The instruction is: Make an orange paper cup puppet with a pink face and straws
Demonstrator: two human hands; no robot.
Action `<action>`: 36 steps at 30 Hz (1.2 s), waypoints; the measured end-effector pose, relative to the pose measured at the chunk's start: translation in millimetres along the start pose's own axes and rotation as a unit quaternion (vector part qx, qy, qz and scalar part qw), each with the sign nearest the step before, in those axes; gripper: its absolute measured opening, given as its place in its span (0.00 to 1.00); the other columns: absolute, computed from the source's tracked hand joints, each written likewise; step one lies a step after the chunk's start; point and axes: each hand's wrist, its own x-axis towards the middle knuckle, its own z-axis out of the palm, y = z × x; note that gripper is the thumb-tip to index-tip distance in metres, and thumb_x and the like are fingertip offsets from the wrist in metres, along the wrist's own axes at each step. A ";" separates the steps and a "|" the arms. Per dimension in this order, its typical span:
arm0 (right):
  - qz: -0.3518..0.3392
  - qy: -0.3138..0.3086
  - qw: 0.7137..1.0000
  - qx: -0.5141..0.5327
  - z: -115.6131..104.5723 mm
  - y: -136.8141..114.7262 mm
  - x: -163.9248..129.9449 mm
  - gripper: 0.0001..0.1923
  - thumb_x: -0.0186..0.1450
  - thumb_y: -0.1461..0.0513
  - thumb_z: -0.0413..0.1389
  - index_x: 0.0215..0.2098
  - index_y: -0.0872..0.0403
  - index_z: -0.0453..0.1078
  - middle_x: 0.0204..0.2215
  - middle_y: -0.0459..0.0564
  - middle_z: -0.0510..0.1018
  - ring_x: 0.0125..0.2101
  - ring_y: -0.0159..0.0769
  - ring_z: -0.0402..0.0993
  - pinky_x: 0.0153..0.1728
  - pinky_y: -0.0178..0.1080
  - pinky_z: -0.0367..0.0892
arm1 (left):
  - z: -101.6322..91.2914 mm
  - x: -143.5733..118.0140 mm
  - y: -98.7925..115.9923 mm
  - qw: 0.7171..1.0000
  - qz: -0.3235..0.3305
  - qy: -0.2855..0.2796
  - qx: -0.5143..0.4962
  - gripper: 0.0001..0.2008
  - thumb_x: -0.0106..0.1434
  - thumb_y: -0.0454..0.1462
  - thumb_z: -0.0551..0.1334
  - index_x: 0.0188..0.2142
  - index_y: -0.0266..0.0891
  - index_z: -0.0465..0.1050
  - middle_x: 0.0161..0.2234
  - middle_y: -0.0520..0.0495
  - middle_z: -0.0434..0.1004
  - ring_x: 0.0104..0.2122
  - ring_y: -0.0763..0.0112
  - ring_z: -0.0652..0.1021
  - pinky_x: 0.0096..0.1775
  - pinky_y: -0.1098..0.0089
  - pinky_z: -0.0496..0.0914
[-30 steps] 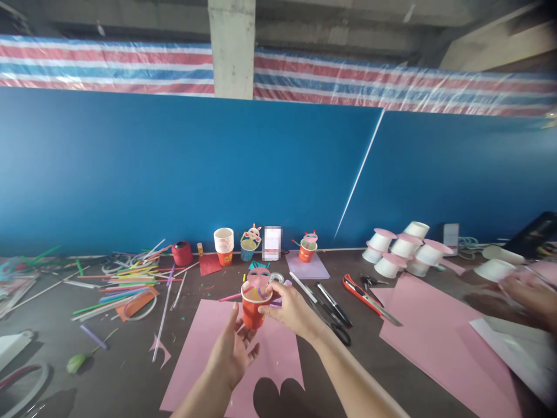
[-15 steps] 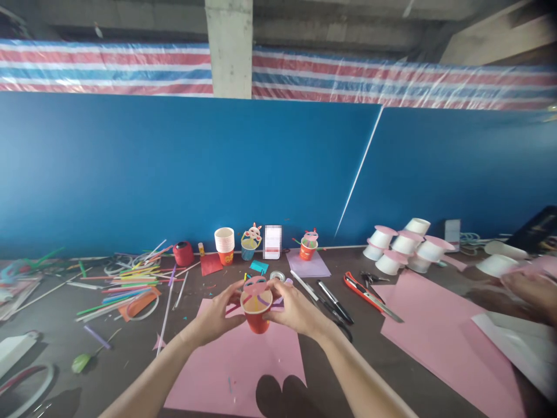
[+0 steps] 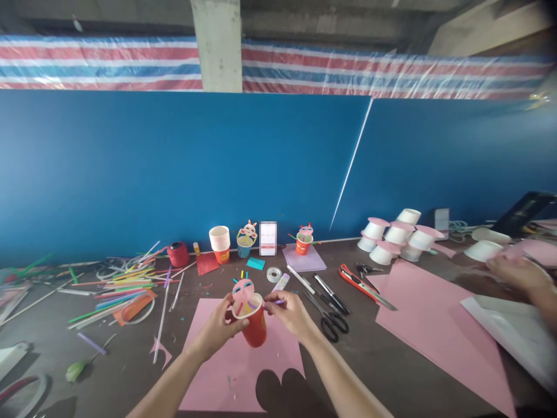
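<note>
I hold a red paper cup (image 3: 256,328) above a pink paper sheet (image 3: 243,363) on the dark table. A pink paper face (image 3: 242,288) with small coloured bits stands at the cup's rim. My left hand (image 3: 216,328) wraps the cup's left side. My right hand (image 3: 290,313) pinches a short purple straw piece (image 3: 278,302) at the cup's right rim. The cup is tilted toward me.
Scissors (image 3: 327,318), pens (image 3: 331,293) and a red cutter (image 3: 362,285) lie right of my hands. Coloured straws (image 3: 126,283) are strewn at left. Stacked cups (image 3: 220,244), finished cup figures (image 3: 303,240), a tape roll (image 3: 274,274) and white cups (image 3: 395,241) stand behind. Another person's hand (image 3: 513,273) works at right.
My left hand rose from under the cup to grip its side. The cup tilted and moved slightly down. My right hand shifted from the rim to pinching a purple straw piece.
</note>
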 end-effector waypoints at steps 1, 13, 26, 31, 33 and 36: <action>0.007 0.011 1.000 0.017 2.7 1.1 -0.3 0.13 0.55 0.55 0.59 0.32 0.58 0.71 0.24 0.49 0.76 0.28 0.36 0.73 0.33 0.39 0.68 | 0.4 -0.5 0.6 1.000 0.002 0.000 -0.003 0.25 0.42 0.27 0.69 0.42 0.38 0.70 0.33 0.48 0.75 0.24 0.75 0.72 0.21 0.79 0.61; 0.009 0.037 0.994 0.105 13.5 -3.2 -0.8 0.15 0.55 0.53 0.58 0.31 0.57 0.72 0.24 0.48 0.75 0.26 0.35 0.72 0.33 0.39 0.68 | -5.7 -1.5 7.8 0.999 0.005 -0.035 0.039 0.20 0.41 0.30 0.70 0.37 0.36 0.75 0.32 0.46 0.77 0.30 0.67 0.74 0.32 0.73 0.66; -0.079 0.063 0.994 -0.050 25.5 -22.1 -5.9 0.12 0.60 0.56 0.53 0.35 0.54 0.74 0.26 0.47 0.73 0.27 0.33 0.69 0.30 0.34 0.65 | -12.5 -1.3 12.0 0.991 0.043 -0.070 0.109 0.21 0.42 0.32 0.70 0.39 0.36 0.74 0.31 0.46 0.75 0.32 0.65 0.73 0.35 0.72 0.66; -0.044 -0.008 0.999 0.014 23.9 -21.6 -6.2 0.17 0.62 0.54 0.50 0.42 0.56 0.70 0.22 0.44 0.69 0.21 0.29 0.63 0.22 0.31 0.62 | -15.2 -0.1 13.0 0.978 0.059 -0.101 0.174 0.22 0.46 0.37 0.69 0.42 0.36 0.72 0.34 0.44 0.76 0.33 0.64 0.73 0.33 0.71 0.66; -0.042 -0.009 0.999 0.021 23.7 -19.5 -6.9 0.18 0.62 0.53 0.50 0.42 0.57 0.69 0.22 0.44 0.67 0.21 0.28 0.62 0.22 0.31 0.61 | -16.9 0.7 13.3 0.972 0.057 -0.122 0.193 0.25 0.47 0.40 0.68 0.45 0.36 0.69 0.36 0.43 0.76 0.34 0.62 0.73 0.33 0.70 0.67; -0.049 -0.002 0.999 0.015 24.5 -16.8 -8.1 0.16 0.63 0.53 0.50 0.40 0.57 0.69 0.20 0.42 0.65 0.20 0.27 0.60 0.22 0.31 0.60 | -17.0 2.1 13.8 0.970 0.073 -0.134 0.190 0.26 0.50 0.43 0.65 0.48 0.36 0.68 0.41 0.41 0.74 0.39 0.59 0.72 0.36 0.68 0.67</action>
